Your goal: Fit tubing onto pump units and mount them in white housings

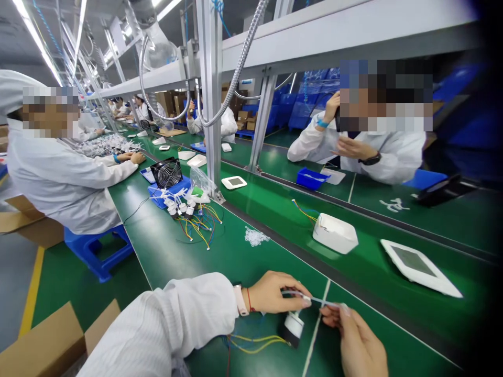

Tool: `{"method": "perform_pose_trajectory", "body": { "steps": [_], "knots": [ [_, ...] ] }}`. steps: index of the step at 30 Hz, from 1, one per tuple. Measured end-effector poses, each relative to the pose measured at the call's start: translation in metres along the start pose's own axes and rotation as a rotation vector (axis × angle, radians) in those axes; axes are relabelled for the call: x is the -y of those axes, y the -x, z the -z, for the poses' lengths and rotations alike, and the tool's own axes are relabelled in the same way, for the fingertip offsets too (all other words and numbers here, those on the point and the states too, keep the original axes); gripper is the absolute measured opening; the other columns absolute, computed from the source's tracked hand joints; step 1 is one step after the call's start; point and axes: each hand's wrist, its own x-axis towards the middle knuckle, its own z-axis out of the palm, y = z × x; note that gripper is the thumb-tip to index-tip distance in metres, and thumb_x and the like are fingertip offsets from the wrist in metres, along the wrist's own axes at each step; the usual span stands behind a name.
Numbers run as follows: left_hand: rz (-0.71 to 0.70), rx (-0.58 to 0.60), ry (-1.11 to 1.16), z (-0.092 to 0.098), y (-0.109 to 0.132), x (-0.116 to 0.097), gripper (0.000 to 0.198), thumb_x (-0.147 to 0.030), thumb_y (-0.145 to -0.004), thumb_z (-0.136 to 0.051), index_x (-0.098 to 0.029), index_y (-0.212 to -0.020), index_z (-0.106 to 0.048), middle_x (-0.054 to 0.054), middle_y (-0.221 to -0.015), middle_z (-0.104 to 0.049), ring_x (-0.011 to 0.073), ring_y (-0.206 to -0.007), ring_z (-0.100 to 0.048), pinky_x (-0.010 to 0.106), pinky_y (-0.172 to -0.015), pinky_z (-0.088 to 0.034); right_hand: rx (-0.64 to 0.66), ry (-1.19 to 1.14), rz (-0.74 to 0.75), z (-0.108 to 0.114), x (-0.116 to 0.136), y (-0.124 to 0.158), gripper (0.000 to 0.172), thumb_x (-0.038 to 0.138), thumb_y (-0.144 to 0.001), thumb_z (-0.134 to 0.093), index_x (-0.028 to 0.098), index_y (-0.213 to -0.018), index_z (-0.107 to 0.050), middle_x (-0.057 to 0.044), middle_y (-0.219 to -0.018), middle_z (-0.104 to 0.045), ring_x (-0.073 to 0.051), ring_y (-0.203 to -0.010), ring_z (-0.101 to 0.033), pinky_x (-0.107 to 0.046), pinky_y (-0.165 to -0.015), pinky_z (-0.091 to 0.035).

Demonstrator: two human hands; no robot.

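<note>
My left hand is closed, its thumb and fingertips pinching a thin translucent tube close to a small white fitting. The tube's other end sits between the thumb and finger of my right hand, also closed. Just under my left fingertips is a small white-and-black component, perhaps a pump or motor. Yellow and blue wires trail from it to the left across the green bench. Whether the tube joins the component is hard to make out behind the fingers.
Small clear rings lie in a pile ahead. Beyond are similar wired components and a black fan. A white housing and a white panel with a screen rest on the green belt. Co-workers sit left and opposite.
</note>
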Motion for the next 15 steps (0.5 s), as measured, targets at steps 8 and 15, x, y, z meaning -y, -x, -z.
{"method": "perform_pose_trajectory", "body": {
  "steps": [8, 15],
  "knots": [
    [0.034, 0.071, -0.047, -0.0009, 0.0001, 0.0016, 0.023, -0.026, -0.079, -0.057, -0.01, -0.093, -0.067, 0.006, -0.081, -0.065, 0.0116, -0.072, -0.057, 0.018, -0.068, -0.044, 0.178, 0.142, 0.089, -0.0013, 0.0002, 0.0034, 0.052, 0.067, -0.064, -0.054, 0.016, -0.072, -0.065, -0.008, -0.074, -0.066, -0.02, -0.066, -0.059, -0.029, -0.063, -0.049],
    [0.022, 0.127, -0.027, -0.0013, -0.0004, 0.0007, 0.026, -0.018, -0.075, -0.058, -0.009, -0.099, -0.064, 0.007, -0.086, -0.066, 0.0126, -0.078, -0.06, 0.019, -0.074, -0.046, 0.155, 0.181, 0.138, -0.0032, 0.0004, 0.0029, 0.048, 0.063, -0.068, -0.051, 0.017, -0.074, -0.065, -0.006, -0.073, -0.066, -0.019, -0.065, -0.058, -0.026, -0.06, -0.048]
  ]
}}
